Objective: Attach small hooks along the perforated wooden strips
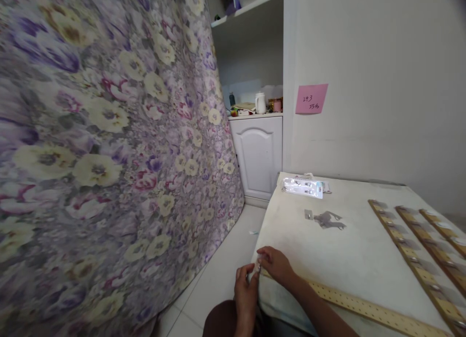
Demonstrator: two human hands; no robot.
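Observation:
My left hand (245, 286) and my right hand (275, 265) meet at the near left corner of a white table (349, 249). Both pinch a small clear packet (257, 266) between their fingertips, at the end of a long perforated cardboard strip (364, 305) that lies along the table's front edge. What the packet holds is too small to make out.
Three more perforated strips (415, 249) with packets clipped on lie at the table's right. A clear blister pack (303, 187) and loose small bags (327, 219) lie further back. A flowered cloth (109, 147) hangs at the left. A white cabinet (259, 152) and a pink note (311, 98) are behind.

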